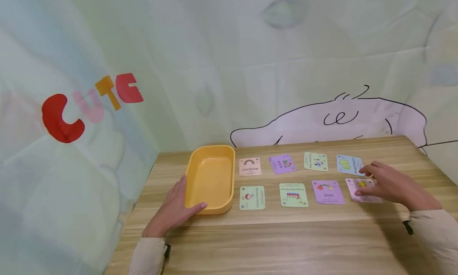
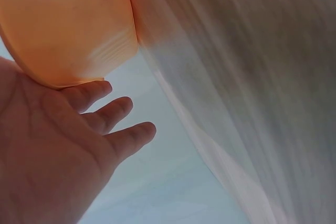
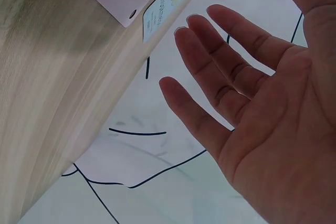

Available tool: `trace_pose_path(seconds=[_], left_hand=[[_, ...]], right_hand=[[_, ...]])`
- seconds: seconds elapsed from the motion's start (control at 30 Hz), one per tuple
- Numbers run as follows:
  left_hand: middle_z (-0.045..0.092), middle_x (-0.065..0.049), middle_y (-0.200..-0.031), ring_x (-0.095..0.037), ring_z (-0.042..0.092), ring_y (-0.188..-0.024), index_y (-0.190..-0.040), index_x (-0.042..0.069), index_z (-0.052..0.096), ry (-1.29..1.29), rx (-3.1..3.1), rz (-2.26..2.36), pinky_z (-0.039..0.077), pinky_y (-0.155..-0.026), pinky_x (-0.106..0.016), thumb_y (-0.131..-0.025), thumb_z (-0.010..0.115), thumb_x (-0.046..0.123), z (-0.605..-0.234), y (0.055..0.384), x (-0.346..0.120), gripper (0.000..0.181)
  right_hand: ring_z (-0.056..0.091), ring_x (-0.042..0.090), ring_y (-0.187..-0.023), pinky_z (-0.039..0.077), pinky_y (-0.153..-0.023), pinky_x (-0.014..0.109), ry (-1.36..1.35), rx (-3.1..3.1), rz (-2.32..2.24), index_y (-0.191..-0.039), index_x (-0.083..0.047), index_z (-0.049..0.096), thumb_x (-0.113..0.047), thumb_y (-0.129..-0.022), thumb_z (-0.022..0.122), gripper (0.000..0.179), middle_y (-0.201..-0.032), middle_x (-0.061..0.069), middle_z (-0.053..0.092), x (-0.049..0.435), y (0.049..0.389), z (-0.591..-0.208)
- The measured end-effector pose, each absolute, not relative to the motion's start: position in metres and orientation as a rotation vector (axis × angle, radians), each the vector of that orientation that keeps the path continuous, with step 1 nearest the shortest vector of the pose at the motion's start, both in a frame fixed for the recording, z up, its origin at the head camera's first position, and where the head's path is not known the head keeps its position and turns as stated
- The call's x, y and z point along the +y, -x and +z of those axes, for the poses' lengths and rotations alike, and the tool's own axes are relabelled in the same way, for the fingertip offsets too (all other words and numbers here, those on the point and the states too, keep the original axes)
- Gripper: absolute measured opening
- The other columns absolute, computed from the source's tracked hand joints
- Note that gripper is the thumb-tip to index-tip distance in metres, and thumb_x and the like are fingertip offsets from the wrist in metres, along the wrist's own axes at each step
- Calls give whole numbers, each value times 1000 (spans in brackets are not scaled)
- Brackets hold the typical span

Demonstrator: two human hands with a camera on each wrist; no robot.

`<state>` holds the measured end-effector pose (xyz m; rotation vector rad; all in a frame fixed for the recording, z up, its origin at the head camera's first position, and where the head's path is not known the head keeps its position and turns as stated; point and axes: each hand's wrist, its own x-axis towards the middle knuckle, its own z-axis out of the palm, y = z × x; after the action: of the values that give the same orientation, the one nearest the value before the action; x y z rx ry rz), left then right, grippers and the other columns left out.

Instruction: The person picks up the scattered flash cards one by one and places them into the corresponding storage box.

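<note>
My left hand (image 1: pixel 171 211) rests against the yellow tray (image 1: pixel 210 209): fingers along its left side, thumb across its near corner. In the left wrist view three fingers (image 2: pixel 118 114) extend past the tray's wall (image 2: pixel 63 30). My right hand (image 1: pixel 391 184) is over the right end of two rows of cards, fingers spread and loosely bent. Its fingertips overlap the blue muskmelon card (image 1: pixel 346 163), and its thumb overlaps a pink card (image 1: pixel 352 184) with a yellow picture, partly hidden. Nothing lies in its palm (image 3: pixel 278 124) in the right wrist view.
The far row also has a rainbow card (image 1: pixel 250 166), a purple park card (image 1: pixel 282 164) and a green card (image 1: pixel 316 161). Nearer lie two green cards, Lantern Festival (image 1: pixel 252 198) and Dragon Boat (image 1: pixel 293 195), and a zoo card (image 1: pixel 328 192). A printed curtain (image 1: pixel 214 68) hangs behind the wooden table (image 1: pixel 286 243).
</note>
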<state>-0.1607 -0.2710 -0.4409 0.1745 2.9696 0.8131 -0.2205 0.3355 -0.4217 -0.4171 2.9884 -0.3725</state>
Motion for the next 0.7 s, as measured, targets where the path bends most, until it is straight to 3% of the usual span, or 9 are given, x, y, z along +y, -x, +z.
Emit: trace_pose_path(seconds=[0.7], left_hand=[[8,-21,-168,-44,12,-153,-162,2,-4,-153,2948,826,17,-120,-63,-87,64,70,-439,161,-270,121]], right_hand=[[59,35,-92,52,-76,54,394,2949,-344,-119,2,67,-63,-69,84,84,-109,21,61,337,224,-427]])
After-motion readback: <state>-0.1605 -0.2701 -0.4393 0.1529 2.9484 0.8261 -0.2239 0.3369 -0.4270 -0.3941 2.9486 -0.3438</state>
